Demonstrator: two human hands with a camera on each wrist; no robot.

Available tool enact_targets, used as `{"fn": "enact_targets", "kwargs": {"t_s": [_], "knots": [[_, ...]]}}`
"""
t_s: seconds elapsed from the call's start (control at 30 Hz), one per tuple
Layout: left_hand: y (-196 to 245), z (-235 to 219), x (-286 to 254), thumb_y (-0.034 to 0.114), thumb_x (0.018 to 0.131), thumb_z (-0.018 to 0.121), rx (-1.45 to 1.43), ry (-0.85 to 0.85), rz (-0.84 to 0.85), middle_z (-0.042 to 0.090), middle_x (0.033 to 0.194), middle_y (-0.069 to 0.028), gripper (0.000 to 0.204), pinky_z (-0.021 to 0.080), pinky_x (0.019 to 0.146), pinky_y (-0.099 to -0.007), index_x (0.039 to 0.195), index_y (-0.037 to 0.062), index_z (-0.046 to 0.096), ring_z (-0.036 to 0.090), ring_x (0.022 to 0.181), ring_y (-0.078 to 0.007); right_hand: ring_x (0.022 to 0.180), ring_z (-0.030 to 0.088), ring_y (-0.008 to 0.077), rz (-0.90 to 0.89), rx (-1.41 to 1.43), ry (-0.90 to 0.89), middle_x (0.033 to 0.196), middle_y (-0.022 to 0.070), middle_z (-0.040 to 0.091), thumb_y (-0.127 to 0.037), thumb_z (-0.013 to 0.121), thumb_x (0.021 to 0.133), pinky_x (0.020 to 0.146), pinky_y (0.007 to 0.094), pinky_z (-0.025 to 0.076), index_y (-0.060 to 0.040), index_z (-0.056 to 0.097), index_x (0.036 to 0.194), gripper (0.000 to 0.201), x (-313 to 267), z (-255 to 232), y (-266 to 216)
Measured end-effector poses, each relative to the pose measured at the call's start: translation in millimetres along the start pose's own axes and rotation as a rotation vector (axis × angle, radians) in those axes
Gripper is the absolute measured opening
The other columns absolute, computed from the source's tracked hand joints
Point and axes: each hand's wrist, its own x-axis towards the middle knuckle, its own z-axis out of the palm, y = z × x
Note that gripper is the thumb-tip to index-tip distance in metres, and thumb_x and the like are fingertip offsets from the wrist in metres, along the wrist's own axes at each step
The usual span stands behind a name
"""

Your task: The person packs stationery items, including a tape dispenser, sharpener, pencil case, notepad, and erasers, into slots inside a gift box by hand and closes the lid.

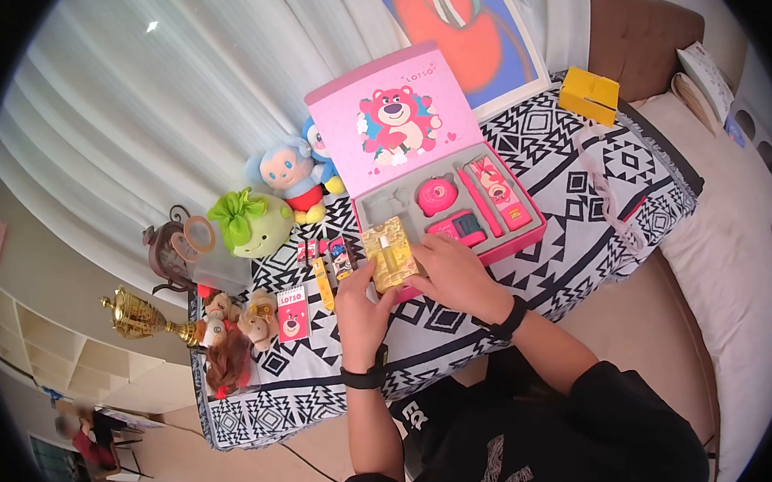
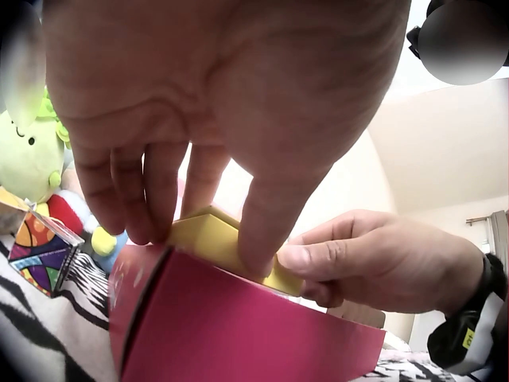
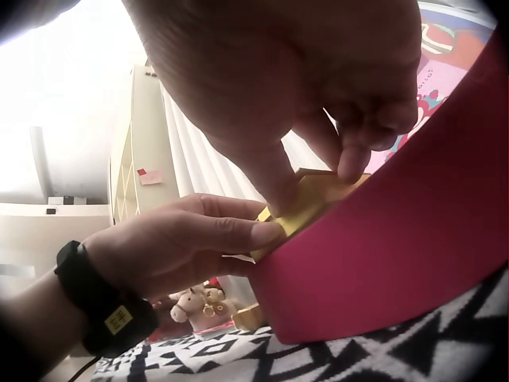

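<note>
Both hands hold a small gold-yellow patterned box (image 1: 375, 261) over the front left corner of an open pink gift box (image 1: 506, 249). My left hand (image 1: 361, 318) grips its left side, with the thumb at the near edge. The right hand (image 1: 459, 276) has its fingers on the right side and its thumb close to the left thumb. In the left wrist view the yellow box (image 2: 208, 237) overlaps the gift box's pink wall (image 2: 254, 326). Grey inserts in the gift box hold a round pink item (image 1: 437, 195), a pink-and-dark-green item (image 1: 468, 228) and a long pink box (image 1: 494, 186).
Left of the gift box lie a LOTSO notepad (image 1: 292, 314) and a yellow strip (image 1: 322, 283). Plush toys, including a green-leafed one (image 1: 252, 224), stand behind, beside a gold trophy (image 1: 139, 315). A yellow carton (image 1: 589, 96) sits at the far right of the patterned cloth (image 1: 568, 186).
</note>
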Motion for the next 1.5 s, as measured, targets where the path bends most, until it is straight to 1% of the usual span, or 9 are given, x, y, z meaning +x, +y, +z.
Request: {"fn": "enact_targets", "kwargs": {"t_s": [0.03,0.23,0.3,0.37,0.7,0.77,1.0,1.07,1.5], "knots": [[8,0,2,0.011,0.076,0.089,0.029,-0.025,-0.017,0.073,0.120,-0.0190,0.062,0.053,0.098,-0.0396,0.133,-0.0030,0.068,0.068,0.108,-0.0340,0.104,0.063,0.0380,0.012,-0.017,0.004,0.105,0.0187,0.063,-0.026,0.077,0.088,0.089,0.0476,0.053,0.0026,0.067,0.113,0.040,-2,-1,4],[7,8,7,0.012,0.081,0.085,0.072,-0.054,0.045,0.069,0.128,-0.0198,0.058,0.049,0.106,-0.0443,0.134,-0.0019,0.068,0.061,0.120,-0.0372,0.101,0.063,0.0365,0.039,-0.068,0.048,0.102,0.0179,0.063,-0.026,0.078,0.087,0.088,0.0462,0.053,0.0037,0.068,0.105,0.036,-4,6,12],[6,10,7,0.012,0.082,0.084,0.051,-0.052,0.042,0.067,0.130,-0.0203,0.056,0.048,0.107,-0.0450,0.133,-0.0027,0.068,0.059,0.120,-0.0381,0.101,0.063,0.0357,0.042,-0.072,0.055,0.101,0.0173,0.063,-0.026,0.078,0.087,0.087,0.0454,0.053,0.0033,0.070,0.101,0.034,-3,7,11],[4,11,7,0.012,0.083,0.082,0.030,-0.047,0.043,0.065,0.131,-0.0207,0.054,0.047,0.107,-0.0457,0.132,-0.0035,0.068,0.058,0.121,-0.0390,0.099,0.062,0.0366,0.038,-0.097,0.053,0.100,0.0172,0.062,-0.024,0.079,0.087,0.086,0.0466,0.052,0.0030,0.068,0.108,0.035,-2,7,12],[0,13,10,0.015,0.087,0.080,0.020,-0.066,0.047,0.064,0.133,-0.0197,0.048,0.046,0.107,-0.0459,0.130,-0.0028,0.070,0.058,0.121,-0.0381,0.099,0.062,0.0364,0.030,-0.152,0.042,0.101,0.0172,0.062,-0.024,0.077,0.087,0.087,0.0459,0.052,0.0020,0.068,0.110,0.036,1,9,14],[0,12,10,0.015,0.087,0.079,0.017,-0.068,0.047,0.064,0.133,-0.0195,0.047,0.046,0.107,-0.0459,0.130,-0.0027,0.070,0.058,0.121,-0.0379,0.103,0.062,0.0352,0.031,-0.131,0.073,0.103,0.0184,0.064,-0.024,0.077,0.086,0.087,0.0453,0.053,0.0028,0.069,0.103,0.033,2,6,10],[-4,14,12,0.016,0.087,0.079,0.068,-0.079,0.095,0.064,0.139,-0.0194,0.047,0.046,0.108,-0.0463,0.130,-0.0021,0.070,0.057,0.123,-0.0378,0.101,0.062,0.0352,0.010,-0.121,0.067,0.101,0.0171,0.062,-0.024,0.076,0.086,0.085,0.0460,0.052,0.0018,0.068,0.103,0.032,2,11,14],[-5,14,12,0.016,0.087,0.079,0.083,-0.084,0.100,0.064,0.142,-0.0193,0.047,0.046,0.108,-0.0466,0.130,-0.0019,0.071,0.057,0.124,-0.0379,0.099,0.062,0.0348,0.021,-0.139,0.064,0.099,0.0158,0.062,-0.024,0.077,0.086,0.084,0.0452,0.052,0.0008,0.069,0.112,0.037,2,11,14],[-9,25,3,0.022,0.092,0.074,0.148,-0.035,0.081,0.063,0.147,-0.0116,0.047,0.043,0.106,-0.0495,0.135,0.0036,0.069,0.057,0.128,-0.0340,0.100,0.063,0.0345,0.003,-0.120,0.132,0.098,0.0147,0.062,-0.026,0.077,0.082,0.084,0.0465,0.051,-0.0009,0.070,0.104,0.034,3,16,14]]}}
